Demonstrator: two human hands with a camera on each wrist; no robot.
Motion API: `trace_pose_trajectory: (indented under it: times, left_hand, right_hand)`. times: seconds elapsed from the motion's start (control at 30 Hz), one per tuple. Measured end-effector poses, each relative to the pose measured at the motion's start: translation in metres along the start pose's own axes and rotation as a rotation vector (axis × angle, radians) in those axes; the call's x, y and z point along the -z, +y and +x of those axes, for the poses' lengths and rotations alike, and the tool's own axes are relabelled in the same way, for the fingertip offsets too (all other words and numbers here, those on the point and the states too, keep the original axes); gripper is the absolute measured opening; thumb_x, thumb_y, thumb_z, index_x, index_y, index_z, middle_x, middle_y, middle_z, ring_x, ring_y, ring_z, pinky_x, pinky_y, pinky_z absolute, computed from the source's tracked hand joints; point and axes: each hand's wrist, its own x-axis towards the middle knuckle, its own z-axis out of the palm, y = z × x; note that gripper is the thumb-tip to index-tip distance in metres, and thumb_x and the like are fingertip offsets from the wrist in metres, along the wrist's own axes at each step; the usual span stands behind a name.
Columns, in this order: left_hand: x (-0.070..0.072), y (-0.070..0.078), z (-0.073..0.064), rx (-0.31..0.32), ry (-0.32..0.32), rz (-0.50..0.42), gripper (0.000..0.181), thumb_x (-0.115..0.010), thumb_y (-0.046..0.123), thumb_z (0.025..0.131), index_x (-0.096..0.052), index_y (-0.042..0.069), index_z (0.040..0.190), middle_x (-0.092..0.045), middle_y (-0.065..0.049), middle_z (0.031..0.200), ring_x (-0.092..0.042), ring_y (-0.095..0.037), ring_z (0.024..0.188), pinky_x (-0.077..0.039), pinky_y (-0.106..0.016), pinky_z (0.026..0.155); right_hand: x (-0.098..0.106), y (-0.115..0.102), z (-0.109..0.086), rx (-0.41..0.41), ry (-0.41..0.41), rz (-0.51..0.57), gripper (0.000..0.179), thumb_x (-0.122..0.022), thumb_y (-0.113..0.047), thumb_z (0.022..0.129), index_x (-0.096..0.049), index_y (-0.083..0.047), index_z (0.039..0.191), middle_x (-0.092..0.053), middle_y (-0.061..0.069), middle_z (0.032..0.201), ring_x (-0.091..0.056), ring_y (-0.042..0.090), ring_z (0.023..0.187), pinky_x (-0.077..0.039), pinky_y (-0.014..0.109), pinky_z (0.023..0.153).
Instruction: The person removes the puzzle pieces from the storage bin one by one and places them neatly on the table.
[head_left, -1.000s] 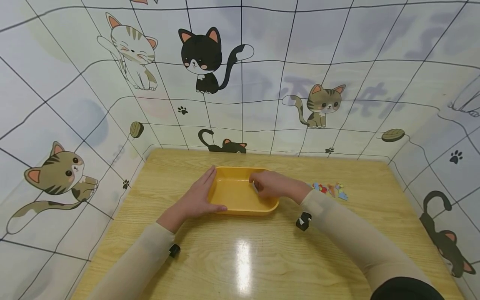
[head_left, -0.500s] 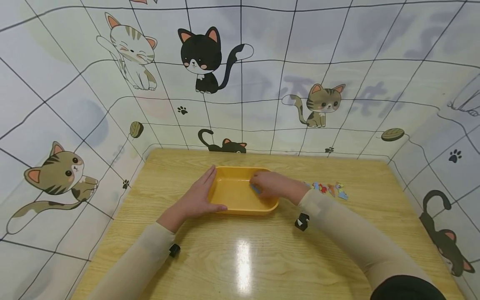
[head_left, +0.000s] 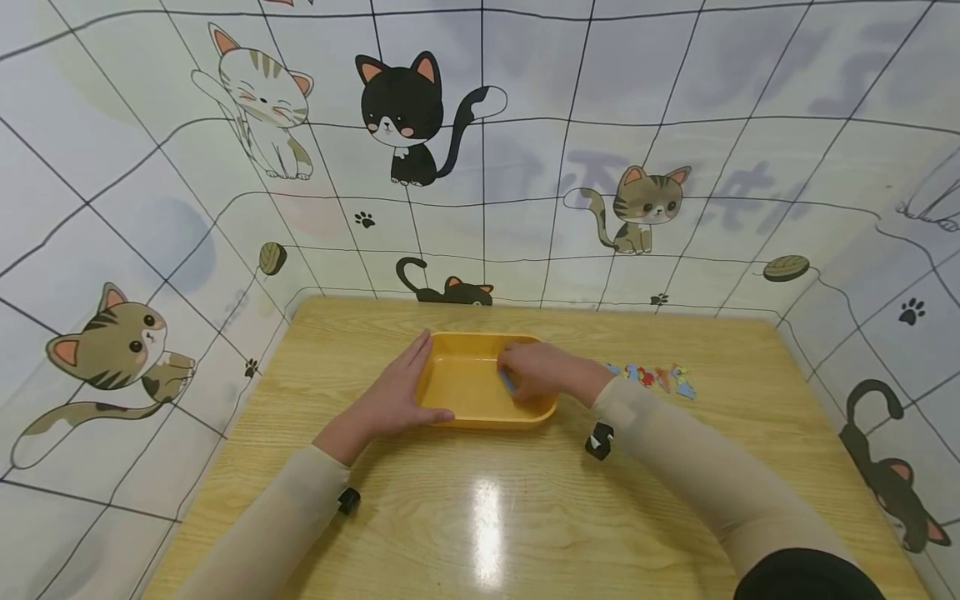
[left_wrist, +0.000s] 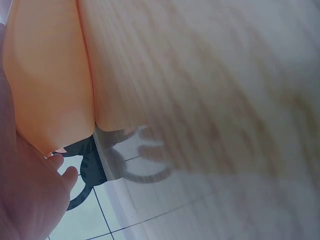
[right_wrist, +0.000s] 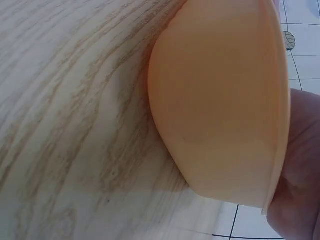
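A shallow yellow tray sits on the wooden table. My left hand rests against its left side, fingers straight along the rim and thumb spread over the near rim. My right hand reaches over the tray's right side, its fingers curled inside. Between them they hold a small blue piece, of which only a thin edge shows; I cannot tell what it is. In the right wrist view the tray's outer wall hides the fingertips. The tray wall fills the left of the left wrist view.
Several small colourful cutout pieces lie in a row on the table right of the tray, partly behind the right forearm. A white wall sheet with cartoon cats surrounds the table at the back and sides.
My right hand has shifted slightly left within the tray and turned, and more of the blue piece's edge shows. The left hand and the tray have stayed in place.
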Motion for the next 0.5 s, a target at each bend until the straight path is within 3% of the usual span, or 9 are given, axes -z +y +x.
trace_pose_trajectory:
  times: [0.3,0.5]
  left_hand:
    - [-0.0003,-0.0002,0.0009,0.003,0.003,0.010,0.144,-0.086,0.077,0.081,-0.010,0.001,0.176,-0.002,-0.009,0.187,-0.010,-0.032,0.171,-0.021,-0.053,0.134]
    - [-0.0019,-0.0015,0.0011,-0.003,0.009,0.003,0.143,-0.087,0.075,0.081,-0.010,0.001,0.177,-0.002,-0.009,0.187,-0.010,-0.031,0.171,-0.022,-0.054,0.134]
  right_hand:
    - [-0.0068,0.0060,-0.0026,-0.032,0.048,0.179,0.050,-0.080,-0.016,0.090,-0.065,-0.010,0.137,-0.068,-0.004,0.114,-0.062,0.014,0.096,-0.056,0.036,0.092]
    - [-0.0022,0.0087,-0.0074,-0.002,0.080,0.345,0.052,-0.078,-0.011,0.093,-0.063,-0.006,0.143,-0.071,0.003,0.121,-0.067,0.014,0.097,-0.058,0.039,0.094]
